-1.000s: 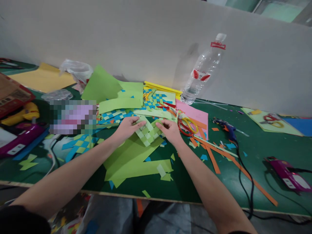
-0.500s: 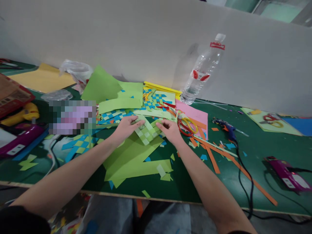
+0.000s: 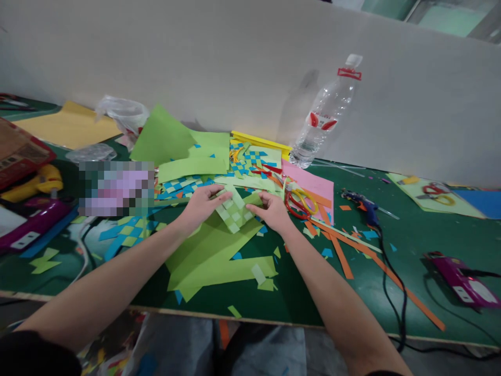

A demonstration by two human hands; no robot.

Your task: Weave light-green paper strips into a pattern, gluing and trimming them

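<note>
The weave sits at the centre. The left hand pinches its ten o'clock edge between thumb and fingers; the right hand grips its two o'clock edge, thumb tip on the near face.

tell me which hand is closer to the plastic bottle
Right. The right hand is in front of the bottle and a little to its left; the left hand is farther left, across the woven paper.
</note>
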